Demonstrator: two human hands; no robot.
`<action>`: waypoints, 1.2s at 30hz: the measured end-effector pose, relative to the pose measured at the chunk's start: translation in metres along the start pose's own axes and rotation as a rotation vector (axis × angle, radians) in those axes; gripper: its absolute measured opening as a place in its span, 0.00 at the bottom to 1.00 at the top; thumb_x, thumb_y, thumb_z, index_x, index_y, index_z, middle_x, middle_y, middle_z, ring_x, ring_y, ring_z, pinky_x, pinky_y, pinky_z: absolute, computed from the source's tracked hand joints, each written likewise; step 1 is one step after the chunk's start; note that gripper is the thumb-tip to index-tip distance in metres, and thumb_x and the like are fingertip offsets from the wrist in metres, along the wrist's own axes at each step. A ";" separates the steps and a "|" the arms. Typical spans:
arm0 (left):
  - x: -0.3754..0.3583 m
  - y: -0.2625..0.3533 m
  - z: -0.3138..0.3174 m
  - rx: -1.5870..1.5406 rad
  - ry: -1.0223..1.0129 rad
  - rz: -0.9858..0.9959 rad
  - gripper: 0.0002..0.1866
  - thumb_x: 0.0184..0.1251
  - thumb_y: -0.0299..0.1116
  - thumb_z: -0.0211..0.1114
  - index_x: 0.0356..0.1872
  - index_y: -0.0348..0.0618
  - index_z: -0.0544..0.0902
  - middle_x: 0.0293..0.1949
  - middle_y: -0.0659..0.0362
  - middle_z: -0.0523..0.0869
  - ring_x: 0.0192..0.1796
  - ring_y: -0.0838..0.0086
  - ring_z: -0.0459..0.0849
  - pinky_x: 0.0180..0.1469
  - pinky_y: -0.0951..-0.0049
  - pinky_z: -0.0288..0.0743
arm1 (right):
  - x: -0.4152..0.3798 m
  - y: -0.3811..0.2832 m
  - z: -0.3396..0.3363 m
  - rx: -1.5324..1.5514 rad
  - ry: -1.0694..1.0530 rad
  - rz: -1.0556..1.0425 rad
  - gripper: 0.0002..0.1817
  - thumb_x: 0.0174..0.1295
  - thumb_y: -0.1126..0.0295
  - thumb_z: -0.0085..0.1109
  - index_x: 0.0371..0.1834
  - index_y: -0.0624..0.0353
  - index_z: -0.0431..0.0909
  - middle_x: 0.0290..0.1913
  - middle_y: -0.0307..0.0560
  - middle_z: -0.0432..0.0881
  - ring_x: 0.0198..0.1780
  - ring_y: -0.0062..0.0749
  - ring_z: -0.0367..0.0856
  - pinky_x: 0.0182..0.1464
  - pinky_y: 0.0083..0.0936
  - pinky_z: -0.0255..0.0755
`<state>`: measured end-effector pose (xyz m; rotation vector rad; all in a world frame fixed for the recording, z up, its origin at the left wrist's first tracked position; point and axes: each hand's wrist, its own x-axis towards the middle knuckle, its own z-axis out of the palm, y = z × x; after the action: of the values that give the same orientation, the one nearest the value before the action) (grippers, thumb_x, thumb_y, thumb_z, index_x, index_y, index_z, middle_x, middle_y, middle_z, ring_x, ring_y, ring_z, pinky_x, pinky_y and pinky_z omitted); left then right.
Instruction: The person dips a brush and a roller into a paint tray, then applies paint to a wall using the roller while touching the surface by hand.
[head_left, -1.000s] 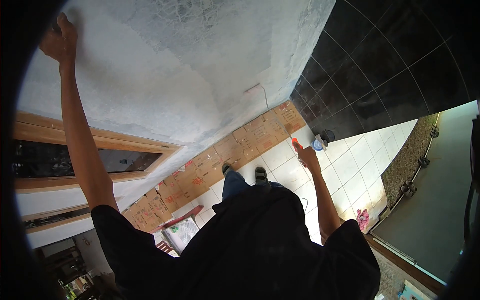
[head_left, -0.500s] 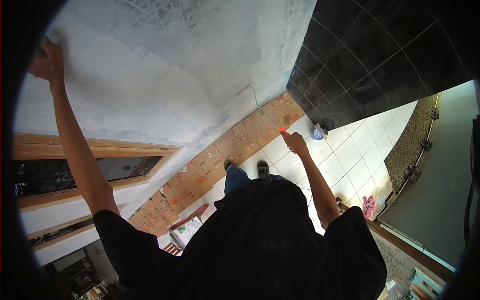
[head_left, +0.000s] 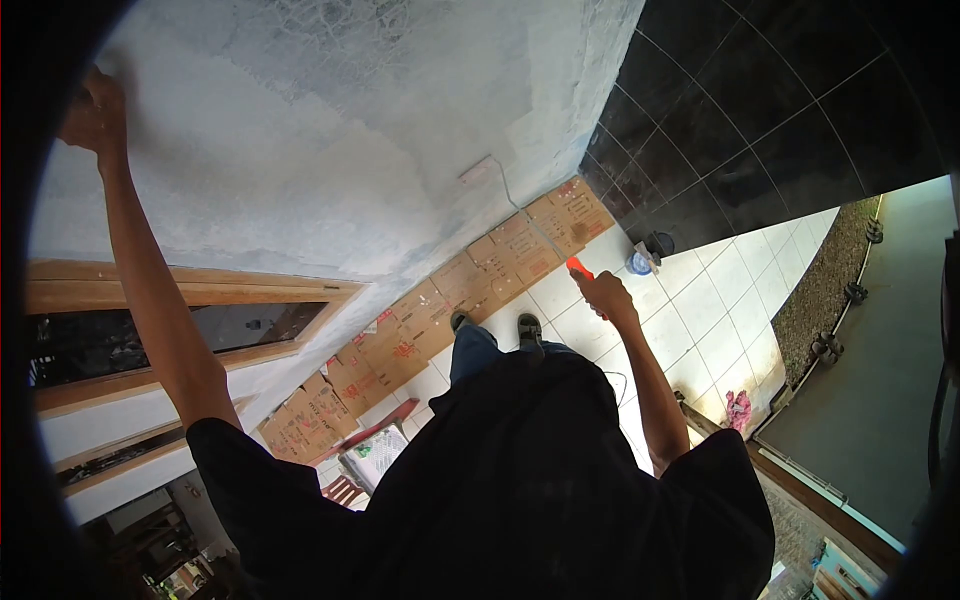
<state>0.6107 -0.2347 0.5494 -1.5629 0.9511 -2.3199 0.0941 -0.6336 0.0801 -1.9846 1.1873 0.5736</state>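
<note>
My right hand (head_left: 605,295) is closed around the orange handle of a paint roller (head_left: 577,266). The roller's thin metal frame reaches up and left, and its pale head lies against the grey-white wall (head_left: 330,190). High at the left edge of the view, my left hand (head_left: 95,118) is close to the same wall with its fingers curled. The dark rim of the picture hides part of those fingers, and what they grip cannot be made out.
Flattened cardboard (head_left: 430,310) covers the floor along the wall's foot. Wood-framed windows (head_left: 250,325) are at left, black tiles (head_left: 740,120) at upper right. A paint tray (head_left: 375,455) sits by a red chair; a blue-and-white container (head_left: 638,263) and pink cloth (head_left: 738,410) lie right.
The roller head has shifted slightly up and left along the wall. My right hand has moved a little right and down in view; my left hand has barely moved.
</note>
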 end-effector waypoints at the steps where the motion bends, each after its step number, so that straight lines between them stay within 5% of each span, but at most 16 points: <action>1: -0.003 -0.005 0.005 -0.050 0.015 -0.028 0.15 0.55 0.42 0.65 0.22 0.39 0.84 0.20 0.55 0.84 0.19 0.57 0.81 0.22 0.63 0.71 | 0.024 0.004 0.017 0.005 -0.002 -0.026 0.34 0.58 0.37 0.52 0.21 0.63 0.76 0.16 0.43 0.76 0.15 0.29 0.75 0.18 0.27 0.68; 2: -0.003 -0.006 0.005 -0.073 0.024 -0.040 0.15 0.55 0.42 0.65 0.22 0.39 0.84 0.20 0.55 0.84 0.19 0.57 0.81 0.23 0.62 0.72 | 0.042 0.003 0.028 0.012 -0.005 -0.054 0.33 0.58 0.37 0.52 0.21 0.62 0.76 0.16 0.43 0.76 0.15 0.29 0.75 0.18 0.28 0.68; 3: -0.003 -0.008 0.006 -0.096 0.033 -0.052 0.15 0.55 0.43 0.64 0.22 0.39 0.84 0.20 0.54 0.84 0.19 0.57 0.81 0.23 0.62 0.72 | 0.048 -0.006 0.034 0.012 -0.050 -0.051 0.35 0.59 0.39 0.50 0.33 0.69 0.81 0.22 0.53 0.82 0.27 0.40 0.84 0.40 0.36 0.76; 8: 0.007 0.010 -0.009 -0.064 -0.035 -0.138 0.15 0.56 0.42 0.64 0.26 0.38 0.84 0.24 0.53 0.86 0.20 0.56 0.82 0.25 0.61 0.73 | 0.113 -0.007 0.101 0.056 -0.120 -0.084 0.34 0.58 0.40 0.52 0.30 0.68 0.81 0.20 0.52 0.81 0.28 0.41 0.85 0.39 0.36 0.77; 12: -0.007 -0.013 0.001 -0.061 -0.086 -0.136 0.14 0.56 0.41 0.65 0.29 0.39 0.84 0.26 0.53 0.86 0.20 0.58 0.82 0.24 0.63 0.74 | 0.078 -0.007 0.076 0.015 -0.140 -0.053 0.34 0.58 0.40 0.52 0.30 0.69 0.81 0.21 0.53 0.82 0.27 0.40 0.84 0.40 0.36 0.77; 16: -0.009 -0.002 0.001 0.001 -0.116 -0.152 0.20 0.62 0.44 0.54 0.41 0.35 0.75 0.40 0.47 0.75 0.36 0.54 0.73 0.39 0.58 0.65 | -0.005 -0.013 0.020 0.023 -0.190 -0.030 0.36 0.59 0.40 0.49 0.37 0.72 0.80 0.27 0.57 0.83 0.30 0.44 0.85 0.41 0.37 0.77; 20: -0.005 0.011 0.005 0.137 -0.194 -0.214 0.26 0.69 0.47 0.44 0.53 0.31 0.66 0.53 0.41 0.65 0.52 0.49 0.65 0.53 0.53 0.56 | 0.002 -0.029 0.036 -0.019 -0.167 -0.044 0.34 0.60 0.42 0.49 0.38 0.72 0.79 0.28 0.58 0.84 0.28 0.43 0.85 0.38 0.36 0.78; 22: -0.002 0.021 0.009 0.391 -0.325 -0.289 0.29 0.72 0.48 0.39 0.59 0.29 0.62 0.60 0.38 0.60 0.60 0.47 0.61 0.60 0.51 0.52 | 0.056 -0.027 0.081 -0.059 -0.112 -0.135 0.31 0.61 0.46 0.49 0.32 0.71 0.80 0.24 0.56 0.83 0.24 0.40 0.84 0.34 0.35 0.78; 25: -0.001 0.047 0.036 1.219 -0.798 -0.315 0.35 0.77 0.51 0.31 0.68 0.26 0.55 0.70 0.34 0.52 0.72 0.44 0.54 0.71 0.47 0.45 | 0.104 -0.041 0.122 0.067 -0.249 -0.120 0.28 0.61 0.48 0.49 0.25 0.69 0.79 0.19 0.54 0.81 0.21 0.40 0.83 0.31 0.34 0.77; 27: 0.016 0.060 0.004 1.218 -0.792 -0.300 0.35 0.77 0.50 0.31 0.68 0.25 0.56 0.70 0.33 0.53 0.71 0.42 0.56 0.70 0.46 0.47 | 0.123 -0.043 0.146 0.098 -0.191 -0.156 0.31 0.62 0.47 0.50 0.15 0.66 0.76 0.12 0.50 0.75 0.16 0.37 0.78 0.25 0.34 0.72; 30: 0.015 0.060 -0.004 0.837 -0.582 -0.356 0.35 0.77 0.51 0.32 0.68 0.25 0.55 0.69 0.33 0.53 0.70 0.42 0.56 0.70 0.46 0.48 | 0.094 -0.044 0.121 0.105 -0.312 -0.207 0.31 0.63 0.49 0.50 0.14 0.66 0.75 0.11 0.48 0.74 0.15 0.37 0.76 0.24 0.34 0.71; 36: 0.021 0.061 -0.023 0.175 -0.357 -0.351 0.35 0.77 0.51 0.33 0.68 0.24 0.55 0.68 0.31 0.54 0.70 0.41 0.57 0.69 0.46 0.50 | -0.007 -0.049 0.056 0.201 -0.544 -0.118 0.28 0.65 0.50 0.53 0.24 0.70 0.74 0.18 0.45 0.73 0.16 0.29 0.71 0.20 0.27 0.67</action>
<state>0.5699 -0.2833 0.5234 -2.1044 0.4066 -2.1399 0.1341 -0.5717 0.0676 -1.5749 0.7534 0.8319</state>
